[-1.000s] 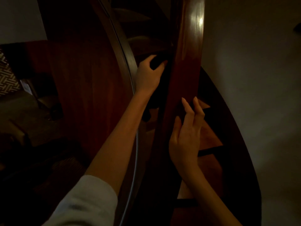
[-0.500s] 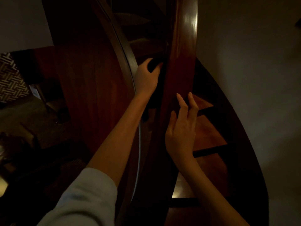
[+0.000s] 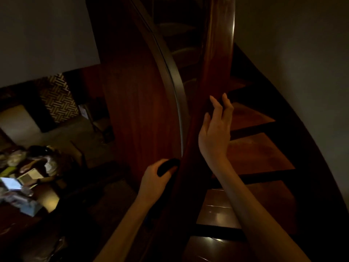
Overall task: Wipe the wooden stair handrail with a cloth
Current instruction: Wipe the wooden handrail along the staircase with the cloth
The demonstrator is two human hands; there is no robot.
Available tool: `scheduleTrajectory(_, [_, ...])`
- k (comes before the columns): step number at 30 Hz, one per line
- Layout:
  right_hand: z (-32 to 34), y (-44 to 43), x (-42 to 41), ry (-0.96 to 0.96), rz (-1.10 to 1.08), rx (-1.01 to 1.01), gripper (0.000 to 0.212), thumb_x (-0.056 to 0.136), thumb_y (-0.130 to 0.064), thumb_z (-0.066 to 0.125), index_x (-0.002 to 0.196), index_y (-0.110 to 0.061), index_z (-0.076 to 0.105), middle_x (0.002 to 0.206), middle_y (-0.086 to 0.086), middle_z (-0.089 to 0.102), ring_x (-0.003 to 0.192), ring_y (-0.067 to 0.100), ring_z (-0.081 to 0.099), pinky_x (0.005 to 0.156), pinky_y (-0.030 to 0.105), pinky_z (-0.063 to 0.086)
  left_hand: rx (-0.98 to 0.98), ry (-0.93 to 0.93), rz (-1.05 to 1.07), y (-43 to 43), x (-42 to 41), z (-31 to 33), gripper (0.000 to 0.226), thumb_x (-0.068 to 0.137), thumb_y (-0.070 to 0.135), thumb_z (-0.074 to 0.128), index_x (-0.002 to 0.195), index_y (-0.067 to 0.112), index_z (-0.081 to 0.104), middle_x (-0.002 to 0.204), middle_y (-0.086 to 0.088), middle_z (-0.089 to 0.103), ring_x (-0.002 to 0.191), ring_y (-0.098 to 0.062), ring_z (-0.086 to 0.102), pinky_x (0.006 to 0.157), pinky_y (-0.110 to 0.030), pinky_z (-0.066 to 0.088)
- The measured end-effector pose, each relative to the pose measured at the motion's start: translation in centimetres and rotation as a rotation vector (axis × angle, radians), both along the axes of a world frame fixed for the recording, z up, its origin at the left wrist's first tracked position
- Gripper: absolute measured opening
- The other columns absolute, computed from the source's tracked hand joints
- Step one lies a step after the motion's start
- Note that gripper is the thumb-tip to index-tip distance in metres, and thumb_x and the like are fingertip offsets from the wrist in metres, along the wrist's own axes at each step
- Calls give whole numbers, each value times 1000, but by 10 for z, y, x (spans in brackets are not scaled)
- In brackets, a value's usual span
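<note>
Down the glossy red-brown wooden handrail (image 3: 217,63) slid the left hand (image 3: 154,178), gripping a dark bunched cloth (image 3: 167,166); right hand (image 3: 215,133) loose-fingered, empty. Dim light may hide missed patches.

The handrail (image 3: 217,63) was reddish-brown wood with a smooth, glossy finish that carried a bright highlight along its upper run. The cloth (image 3: 167,166) was dark and matt; its weave could not be told. The curved panel (image 3: 136,110) showed vertical wood grain in a duller satin finish. The stair treads (image 3: 260,148) were polished wood, reflecting light. The wall (image 3: 302,53) was plain and matt.
</note>
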State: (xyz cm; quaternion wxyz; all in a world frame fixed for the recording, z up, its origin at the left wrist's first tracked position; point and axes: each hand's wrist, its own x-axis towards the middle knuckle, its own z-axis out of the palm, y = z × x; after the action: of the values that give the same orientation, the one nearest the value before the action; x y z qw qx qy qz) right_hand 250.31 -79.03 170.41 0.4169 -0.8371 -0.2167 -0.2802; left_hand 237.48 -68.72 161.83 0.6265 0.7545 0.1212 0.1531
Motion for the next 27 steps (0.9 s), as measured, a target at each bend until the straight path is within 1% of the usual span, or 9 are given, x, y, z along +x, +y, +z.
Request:
scheduleTrajectory(4, [-1,-7,-1,66,126,144,38,102,-15,45,140,-15,47,156,5,28,149,23,18,111,28,29,80,-101,140,-11,-7,29,7,92,30,64,97,33,65,88,13,69,72,-5,67,61,-15,49])
scheduleTrajectory(9, [-9,-25,-32,145,401,367,44,101,-45,35,135,-24,53,144,-12,48,145,5,26,123,37,2,-32,-378,180,-55,21,99,26,95,50,44,116,39,54,110,27,64,103,5,62,82,-11,49])
scheduleTrajectory(12, [-12,-40,-41,335,640,661,51,97,-60,38,143,-38,43,144,-19,48,137,6,42,117,37,28,-66,-366,-49,-79,34,121,58,91,70,33,133,34,49,134,20,56,128,-3,51,108,-28,42])
scheduleTrajectory(14, [-11,-53,-34,468,635,933,50,95,-56,46,142,-38,44,138,-11,55,127,15,54,101,36,49,-56,-312,-236,-90,40,124,81,85,79,31,143,25,46,146,11,49,137,-10,42,115,-37,33])
scheduleTrajectory(17, [-11,-76,-13,639,531,1178,45,97,-50,49,137,-29,51,113,-1,70,98,19,70,71,24,57,359,-311,-193,-107,51,131,60,97,61,35,140,24,51,139,13,55,126,-4,53,100,-20,46])
scheduleTrajectory(19, [-12,-86,4,798,469,1243,53,95,-50,49,142,-27,46,118,4,68,93,17,71,64,23,56,703,-403,90,-115,66,131,41,101,46,40,126,23,63,120,14,67,107,5,62,82,-12,52])
scheduleTrajectory(21, [-15,-93,19,848,389,1244,44,97,-46,48,140,-35,44,125,1,63,96,13,70,65,23,55,781,-419,291,-116,83,125,35,103,34,40,123,19,65,117,14,65,108,7,60,86,-10,48])
scheduleTrajectory(24, [-22,-97,29,797,396,1177,37,95,-40,54,129,-48,44,128,-9,55,106,11,64,76,27,56,878,-210,402,-112,109,105,43,106,28,32,147,17,35,154,10,32,144,0,22,116,-14,18])
scheduleTrajectory(27, [-41,-93,24,853,531,998,26,88,-37,62,112,-45,59,116,-13,61,107,14,63,87,40,57,1095,-75,408,-104,119,85,51,105,27,24,152,19,8,162,7,1,149,-3,-6,119,-19,-7])
